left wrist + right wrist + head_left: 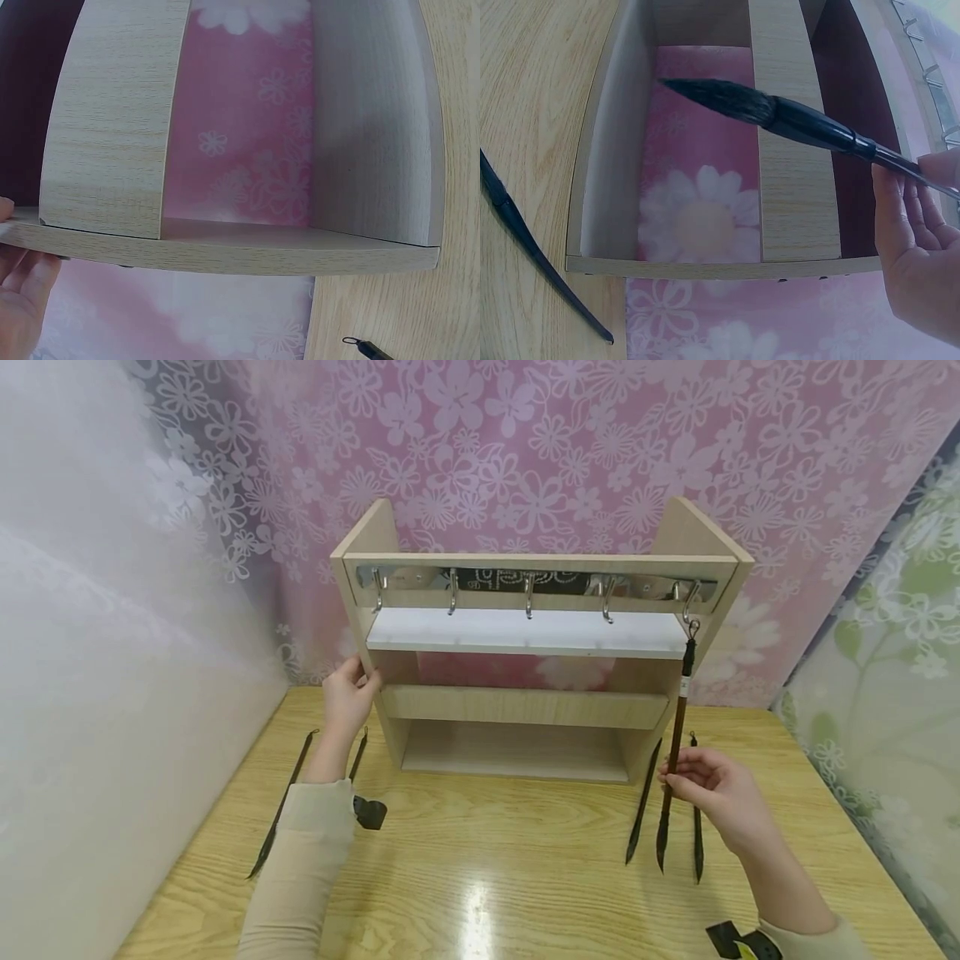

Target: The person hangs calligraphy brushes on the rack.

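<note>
My right hand pinches a calligraphy brush by its brown handle. The brush hangs nearly upright, dark bristles down, its top loop right at the tip of the rightmost hook on the wooden shelf. In the right wrist view the brush's bristles point left across the shelf's front. At the shelf's other end, my left hand grips the edge of the left side panel, thumb on one face and fingers on the other.
Two more brushes lie on the table right of the shelf, one dark brush and one beside it. On the left lie a long brush and another partly behind my forearm. Other hooks line the metal rail.
</note>
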Action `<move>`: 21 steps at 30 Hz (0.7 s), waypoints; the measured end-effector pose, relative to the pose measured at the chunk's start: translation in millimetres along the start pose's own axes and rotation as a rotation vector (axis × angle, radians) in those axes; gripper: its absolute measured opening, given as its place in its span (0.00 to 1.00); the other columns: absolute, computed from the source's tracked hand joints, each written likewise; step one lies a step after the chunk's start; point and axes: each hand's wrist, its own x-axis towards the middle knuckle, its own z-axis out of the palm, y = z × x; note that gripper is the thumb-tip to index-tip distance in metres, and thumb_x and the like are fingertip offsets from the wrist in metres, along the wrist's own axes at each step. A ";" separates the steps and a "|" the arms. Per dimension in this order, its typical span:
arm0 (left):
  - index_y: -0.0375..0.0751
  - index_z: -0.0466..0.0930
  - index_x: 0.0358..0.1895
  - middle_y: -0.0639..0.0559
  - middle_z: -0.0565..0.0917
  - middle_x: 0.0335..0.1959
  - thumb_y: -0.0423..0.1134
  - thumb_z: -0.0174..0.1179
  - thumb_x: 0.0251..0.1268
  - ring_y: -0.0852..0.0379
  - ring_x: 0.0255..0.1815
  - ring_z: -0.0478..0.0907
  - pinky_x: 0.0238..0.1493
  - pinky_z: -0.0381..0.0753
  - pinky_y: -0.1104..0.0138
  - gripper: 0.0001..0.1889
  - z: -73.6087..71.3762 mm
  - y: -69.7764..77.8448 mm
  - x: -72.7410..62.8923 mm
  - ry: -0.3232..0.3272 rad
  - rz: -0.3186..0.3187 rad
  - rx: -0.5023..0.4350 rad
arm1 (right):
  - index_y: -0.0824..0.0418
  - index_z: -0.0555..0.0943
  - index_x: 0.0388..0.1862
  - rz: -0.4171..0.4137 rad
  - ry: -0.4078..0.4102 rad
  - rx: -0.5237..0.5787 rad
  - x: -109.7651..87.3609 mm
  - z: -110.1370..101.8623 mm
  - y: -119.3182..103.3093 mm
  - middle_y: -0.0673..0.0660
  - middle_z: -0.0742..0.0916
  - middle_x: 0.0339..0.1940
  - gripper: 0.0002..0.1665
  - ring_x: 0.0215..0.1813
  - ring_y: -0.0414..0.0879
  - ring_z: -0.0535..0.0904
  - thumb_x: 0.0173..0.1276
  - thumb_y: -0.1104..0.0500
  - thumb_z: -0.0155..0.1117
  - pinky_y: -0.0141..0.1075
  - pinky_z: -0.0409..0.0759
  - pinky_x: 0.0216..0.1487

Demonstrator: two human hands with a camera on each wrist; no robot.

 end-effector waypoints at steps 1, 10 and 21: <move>0.29 0.74 0.50 0.36 0.79 0.43 0.29 0.54 0.57 0.46 0.47 0.75 0.45 0.78 0.61 0.16 0.1 -0.1 0.0 0.001 0.000 0.001 | 0.74 0.71 0.37 0.000 -0.001 0.010 0.3 -0.2 0.4 0.51 0.83 0.33 0.07 0.35 0.38 0.79 0.59 0.77 0.53 0.26 0.80 0.33; 0.30 0.74 0.50 0.37 0.79 0.43 0.30 0.54 0.57 0.46 0.46 0.76 0.42 0.79 0.61 0.16 0.3 -0.5 0.1 0.000 -0.001 -0.003 | 0.71 0.72 0.37 0.019 -0.003 0.038 2.8 0.0 1.1 0.49 0.83 0.32 0.07 0.34 0.39 0.79 0.59 0.76 0.53 0.27 0.80 0.33; 0.29 0.73 0.50 0.36 0.79 0.43 0.30 0.53 0.57 0.45 0.46 0.75 0.43 0.79 0.61 0.16 0.4 -0.6 -0.6 -0.001 -0.002 -0.012 | 0.74 0.70 0.38 0.028 -0.020 0.052 5.9 0.5 0.8 0.51 0.82 0.33 0.07 0.35 0.39 0.79 0.60 0.74 0.53 0.28 0.80 0.34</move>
